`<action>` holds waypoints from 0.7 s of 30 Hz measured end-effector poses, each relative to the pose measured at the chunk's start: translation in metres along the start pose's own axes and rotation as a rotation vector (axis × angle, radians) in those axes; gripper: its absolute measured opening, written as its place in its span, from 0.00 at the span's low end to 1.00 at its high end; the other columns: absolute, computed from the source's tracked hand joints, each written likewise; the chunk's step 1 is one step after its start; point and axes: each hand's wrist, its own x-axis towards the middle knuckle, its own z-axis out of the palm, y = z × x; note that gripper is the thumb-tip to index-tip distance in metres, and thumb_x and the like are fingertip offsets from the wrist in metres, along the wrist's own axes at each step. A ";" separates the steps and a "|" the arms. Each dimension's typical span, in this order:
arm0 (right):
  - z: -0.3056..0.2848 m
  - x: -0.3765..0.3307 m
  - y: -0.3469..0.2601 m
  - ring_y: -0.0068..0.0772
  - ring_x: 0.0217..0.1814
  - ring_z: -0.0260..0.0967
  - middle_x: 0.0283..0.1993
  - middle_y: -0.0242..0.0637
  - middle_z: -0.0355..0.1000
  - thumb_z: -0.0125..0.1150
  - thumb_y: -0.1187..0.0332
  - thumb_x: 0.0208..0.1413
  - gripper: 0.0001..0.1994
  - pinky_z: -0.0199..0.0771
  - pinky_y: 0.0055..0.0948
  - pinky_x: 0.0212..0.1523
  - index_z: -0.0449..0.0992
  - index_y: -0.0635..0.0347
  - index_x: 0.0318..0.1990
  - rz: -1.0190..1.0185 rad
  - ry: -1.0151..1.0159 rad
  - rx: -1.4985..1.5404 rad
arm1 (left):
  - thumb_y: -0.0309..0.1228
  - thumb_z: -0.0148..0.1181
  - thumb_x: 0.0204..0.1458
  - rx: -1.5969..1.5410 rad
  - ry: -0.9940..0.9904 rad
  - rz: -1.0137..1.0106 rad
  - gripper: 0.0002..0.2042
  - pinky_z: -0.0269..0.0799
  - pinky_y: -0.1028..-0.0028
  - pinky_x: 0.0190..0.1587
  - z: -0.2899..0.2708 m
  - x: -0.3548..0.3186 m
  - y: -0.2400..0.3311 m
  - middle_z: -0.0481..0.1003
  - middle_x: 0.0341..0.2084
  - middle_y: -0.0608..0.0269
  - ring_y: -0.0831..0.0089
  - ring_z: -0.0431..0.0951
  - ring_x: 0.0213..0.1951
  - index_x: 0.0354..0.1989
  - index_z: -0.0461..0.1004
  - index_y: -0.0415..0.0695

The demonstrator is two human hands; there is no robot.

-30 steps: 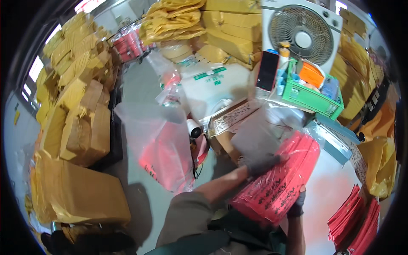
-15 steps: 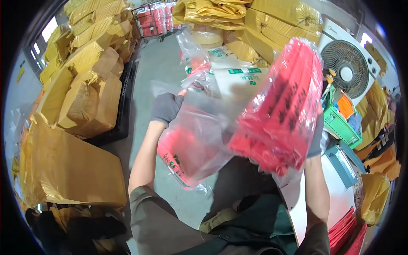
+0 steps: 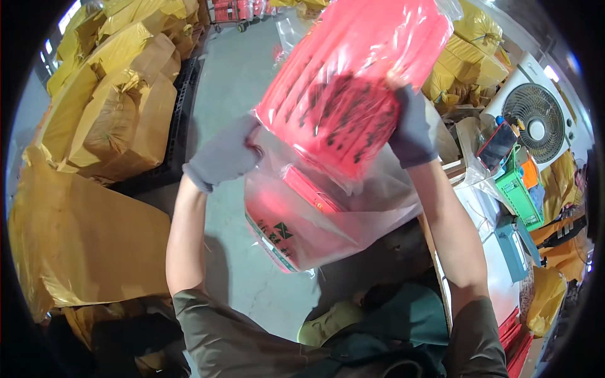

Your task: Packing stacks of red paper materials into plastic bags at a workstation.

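Note:
A large bundle of red folded pieces with black printing (image 3: 372, 57), wrapped in transparent plastic, is tilted over the mouth of a translucent plastic bag (image 3: 372, 223). My right hand (image 3: 413, 129), in a grey glove, grips the bundle's right side. The grey-gloved left hand (image 3: 224, 154) is closed on the bag's upper left edge; its fingertips are partly hidden. Inside the bag lies another red package (image 3: 312, 189), and green printing shows on the bag's lower left side. The bundle's lower end overlaps the bag opening.
Yellow-wrapped bales (image 3: 94, 233) line the left, some on a black pallet (image 3: 179, 120). At right a white table (image 3: 463, 214) carries a green crate (image 3: 520, 189) and a grey-blue device (image 3: 510, 249). A white fan (image 3: 532, 113) stands behind. A loaded trolley (image 3: 230, 12) is far off.
The red bundle has moved left and up, from the right side to over the bag. My right hand came with it. My left hand shifted slightly left, and the bag's mouth opened wider.

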 end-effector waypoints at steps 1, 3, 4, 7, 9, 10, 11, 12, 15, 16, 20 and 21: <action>-0.007 -0.001 0.014 0.27 0.44 0.70 0.43 0.34 0.72 0.57 0.61 0.55 0.16 0.71 0.28 0.48 0.71 0.60 0.47 -0.099 -0.083 -0.190 | 0.19 0.47 0.43 -0.007 -0.005 0.003 0.31 0.62 0.82 0.24 0.000 0.003 -0.012 0.74 0.39 0.61 0.87 0.65 0.23 0.62 0.62 0.46; -0.006 -0.018 0.031 0.26 0.45 0.69 0.44 0.34 0.71 0.60 0.60 0.54 0.19 0.70 0.27 0.49 0.71 0.63 0.49 -0.084 -0.138 -0.180 | 0.17 0.47 0.43 -0.407 0.304 0.245 0.32 0.62 0.82 0.24 -0.001 0.009 -0.047 0.72 0.45 0.65 0.86 0.66 0.23 0.63 0.59 0.40; -0.003 -0.034 0.029 0.27 0.46 0.69 0.46 0.35 0.71 0.60 0.59 0.54 0.21 0.70 0.28 0.49 0.70 0.63 0.50 -0.023 -0.215 -0.416 | 0.15 0.47 0.43 -0.577 0.203 0.231 0.33 0.62 0.84 0.25 -0.010 0.003 -0.041 0.68 0.51 0.69 0.87 0.66 0.25 0.64 0.56 0.36; -0.002 -0.056 0.040 0.32 0.50 0.69 0.50 0.41 0.70 0.62 0.62 0.51 0.29 0.70 0.29 0.47 0.61 0.63 0.58 -0.169 -0.660 -0.820 | 0.18 0.51 0.45 -0.618 0.269 0.130 0.30 0.69 0.79 0.41 -0.003 0.015 -0.038 0.65 0.56 0.56 0.79 0.73 0.40 0.62 0.57 0.32; -0.010 -0.089 0.080 0.43 0.46 0.71 0.45 0.47 0.72 0.59 0.56 0.50 0.33 0.71 0.34 0.47 0.60 0.65 0.60 -0.390 -0.769 -1.328 | 0.18 0.52 0.44 -0.831 0.275 0.225 0.33 0.66 0.78 0.49 0.013 0.003 -0.036 0.62 0.59 0.55 0.78 0.70 0.47 0.63 0.54 0.30; -0.044 -0.114 0.123 0.43 0.46 0.71 0.45 0.47 0.72 0.59 0.56 0.50 0.33 0.71 0.34 0.47 0.60 0.65 0.60 -0.402 -0.724 -1.370 | 0.18 0.52 0.44 -0.770 0.276 0.312 0.33 0.66 0.78 0.48 0.026 -0.001 -0.026 0.62 0.59 0.57 0.78 0.70 0.47 0.63 0.52 0.29; -0.073 -0.129 0.168 0.49 0.43 0.72 0.41 0.51 0.73 0.58 0.52 0.49 0.37 0.71 0.38 0.46 0.56 0.69 0.61 -0.038 -0.747 -1.368 | 0.17 0.52 0.44 -0.707 0.273 0.406 0.34 0.66 0.79 0.48 0.037 -0.003 -0.013 0.62 0.59 0.58 0.77 0.70 0.47 0.64 0.51 0.29; -0.088 -0.145 0.224 0.55 0.39 0.73 0.37 0.55 0.74 0.57 0.48 0.47 0.42 0.71 0.43 0.45 0.53 0.72 0.62 0.325 -0.727 -1.326 | 0.17 0.51 0.44 -0.748 0.198 0.443 0.34 0.66 0.80 0.46 0.050 -0.001 0.005 0.61 0.60 0.59 0.79 0.70 0.44 0.64 0.50 0.30; -0.021 -0.123 0.172 0.55 0.42 0.73 0.39 0.60 0.73 0.58 0.50 0.48 0.41 0.69 0.46 0.45 0.53 0.71 0.62 0.674 -0.867 -1.409 | 0.18 0.54 0.44 -0.717 0.170 0.393 0.36 0.64 0.83 0.36 0.040 -0.018 -0.004 0.60 0.61 0.61 0.84 0.66 0.34 0.66 0.50 0.33; -0.030 -0.123 0.166 0.55 0.43 0.72 0.40 0.60 0.73 0.58 0.51 0.48 0.38 0.69 0.46 0.46 0.55 0.68 0.61 0.627 -0.869 -1.396 | 0.20 0.57 0.43 -0.707 0.172 0.341 0.38 0.62 0.84 0.27 0.039 -0.018 -0.001 0.60 0.61 0.62 0.87 0.62 0.26 0.66 0.50 0.36; -0.051 -0.126 0.082 0.53 0.44 0.72 0.43 0.53 0.73 0.56 0.53 0.51 0.30 0.68 0.45 0.47 0.62 0.59 0.59 0.351 -0.820 -1.221 | 0.21 0.62 0.43 0.045 0.583 0.491 0.35 0.67 0.78 0.31 0.045 -0.037 0.044 0.73 0.37 0.58 0.76 0.71 0.27 0.64 0.57 0.39; -0.062 -0.133 0.059 0.49 0.44 0.72 0.42 0.49 0.73 0.56 0.56 0.52 0.27 0.69 0.42 0.47 0.64 0.58 0.58 0.163 -0.719 -1.093 | 0.21 0.62 0.43 0.046 0.569 0.517 0.35 0.67 0.78 0.31 0.052 -0.045 0.061 0.73 0.37 0.58 0.76 0.71 0.27 0.64 0.57 0.39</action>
